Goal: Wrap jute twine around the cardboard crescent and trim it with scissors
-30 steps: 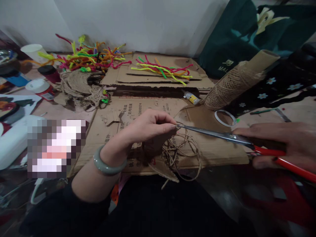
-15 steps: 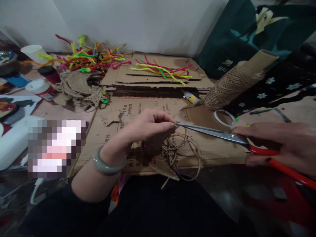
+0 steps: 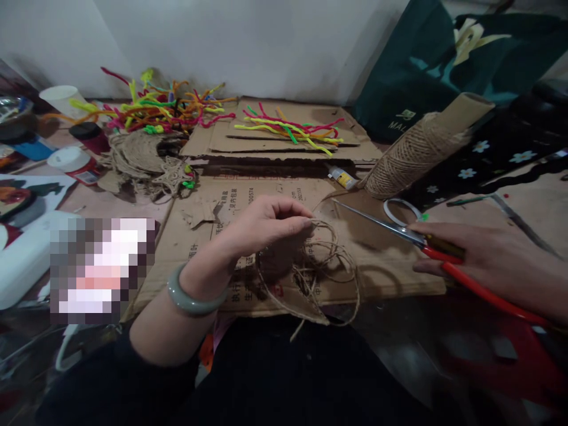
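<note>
Between thumb and fingers, my left hand (image 3: pixel 277 225) pinches a length of brown jute twine (image 3: pixel 328 228) above the cardboard. Loose loops of it hang below and to the right of the fingers, partly hidden by the hand. My right hand (image 3: pixel 483 254) grips red-handled scissors (image 3: pixel 381 223), whose blades look closed and point left, their tips apart from my left hand. A thin strand runs from near my left fingertips toward the twine roll (image 3: pixel 412 157), which stands tilted on its cardboard tube.
Flattened cardboard (image 3: pixel 195 225) lies under my hands. Behind are colourful pipe cleaners (image 3: pixel 288 127), a small glue tube (image 3: pixel 341 176) and a tape ring (image 3: pixel 402 212). Twine-wrapped stars (image 3: pixel 171 177) and a blurred-out phone (image 3: pixel 104 263) are at left, a green bag (image 3: pixel 399 77) at back right.
The scissors have drawn back to the right, their tips leaving my left fingertips, and their blades now look closed. My left hand stays in place, still pinching the twine.
</note>
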Demonstrator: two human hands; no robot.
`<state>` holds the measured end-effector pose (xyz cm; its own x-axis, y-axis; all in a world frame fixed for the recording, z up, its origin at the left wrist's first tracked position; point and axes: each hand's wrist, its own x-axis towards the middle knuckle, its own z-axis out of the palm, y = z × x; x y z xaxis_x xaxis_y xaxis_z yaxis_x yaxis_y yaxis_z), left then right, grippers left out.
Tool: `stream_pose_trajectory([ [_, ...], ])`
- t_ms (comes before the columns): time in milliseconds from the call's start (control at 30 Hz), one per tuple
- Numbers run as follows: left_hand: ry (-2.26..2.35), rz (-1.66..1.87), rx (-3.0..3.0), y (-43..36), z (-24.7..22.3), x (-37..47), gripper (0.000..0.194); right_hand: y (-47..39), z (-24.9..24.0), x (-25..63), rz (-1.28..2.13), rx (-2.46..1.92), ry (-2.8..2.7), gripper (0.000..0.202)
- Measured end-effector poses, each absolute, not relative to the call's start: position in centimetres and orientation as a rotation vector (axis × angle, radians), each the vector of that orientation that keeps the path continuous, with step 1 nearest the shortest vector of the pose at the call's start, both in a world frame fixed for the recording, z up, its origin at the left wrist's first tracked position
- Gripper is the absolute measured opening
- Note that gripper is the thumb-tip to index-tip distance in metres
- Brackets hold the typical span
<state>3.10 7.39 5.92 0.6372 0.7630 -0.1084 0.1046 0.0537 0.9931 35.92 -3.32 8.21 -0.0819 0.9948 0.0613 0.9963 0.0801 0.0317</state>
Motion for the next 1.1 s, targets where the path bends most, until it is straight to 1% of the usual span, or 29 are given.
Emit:
stream_pose_trajectory([
  [67, 0.783, 0.594, 1.444, 7.4, 5.9, 3.1, 0.016, -3.3, 7.0, 35.6, 0.072, -2.182, -2.378, 0.057],
  [100, 0.789, 0.598, 1.445, 7.4, 5.8, 3.1, 0.017, -3.3, 6.3, 35.5, 0.104, -2.217, -2.394, 0.055],
  [233, 0.787, 0.616, 1.456, 7.6, 5.4, 3.1, 0.020, -3.9, 3.4, 36.0, 0.061, -2.317, -2.372, 0.050],
  [333, 0.784, 0.622, 1.468, 7.7, 5.2, 3.1, 0.019, -4.2, 2.4, 36.6, 0.000, -2.309, -2.381, 0.048],
  [467, 0.773, 0.627, 1.458, 7.8, 5.3, 3.2, 0.015, -4.2, 2.7, 37.0, -0.154, -2.254, -2.460, 0.045],
  [567, 0.771, 0.632, 1.424, 7.8, 5.3, 3.2, 0.012, -3.8, 3.3, 36.5, -0.202, -2.253, -2.514, 0.037],
  [700, 0.783, 0.614, 1.408, 7.8, 5.3, 3.2, 0.015, -3.3, 4.3, 34.8, -0.345, -2.375, -2.446, 0.033],
  [767, 0.791, 0.602, 1.389, 7.8, 5.2, 3.2, 0.016, -3.1, 5.0, 33.3, -0.366, -2.264, -2.434, 0.032],
  [833, 0.801, 0.596, 1.375, 7.8, 5.2, 3.3, 0.017, -2.6, 5.8, 31.3, -0.303, -2.015, -2.367, 0.034],
  [933, 0.827, 0.582, 1.359, 7.9, 5.1, 3.4, 0.019, -1.1, 6.8, 27.4, 0.003, -1.696, -2.214, 0.037],
  [1000, 0.837, 0.589, 1.364, 8.0, 5.1, 3.4, 0.018, 0.4, 6.9, 24.7, 0.153, -1.625, -2.114, 0.038],
  [1100, 0.871, 0.652, 1.400, 8.2, 5.1, 3.4, 0.018, 3.0, 6.5, 21.7, 0.326, -1.605, -2.052, 0.049],
])
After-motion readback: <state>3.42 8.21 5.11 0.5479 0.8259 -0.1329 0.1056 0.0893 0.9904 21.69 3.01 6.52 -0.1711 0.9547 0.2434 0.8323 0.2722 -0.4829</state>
